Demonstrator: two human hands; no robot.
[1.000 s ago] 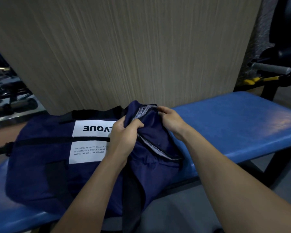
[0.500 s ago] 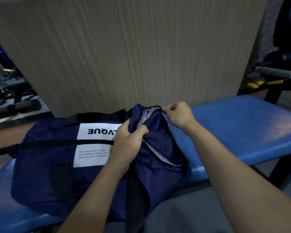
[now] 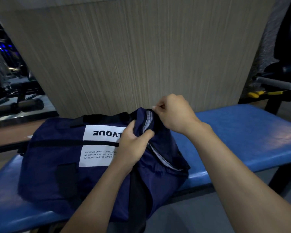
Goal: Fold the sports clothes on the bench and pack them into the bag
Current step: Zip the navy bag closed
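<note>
Both hands work the bag [image 3: 60, 165] end: left hand [image 3: 133, 147] grips fabric, right hand [image 3: 176, 113] (nearer the zipper) pinches its pull; bag lies lengthwise along the bench [image 3: 242, 135], leftward.

Bag [image 3: 45, 179]: navy blue w/ black straps [image 3: 57, 142], plus a white label [image 3: 99, 145] printed in black lettering; light grey lining [image 3: 148, 121] shows along the zip edge. Bench [image 3: 242, 137] is bright blue, wall panel [image 3: 133, 56] behind it beige-grey w/ fine vertical streaks. Far right: grey handle [image 3: 274, 82] & yellow bar [image 3: 265, 93] on black equipment.
</note>
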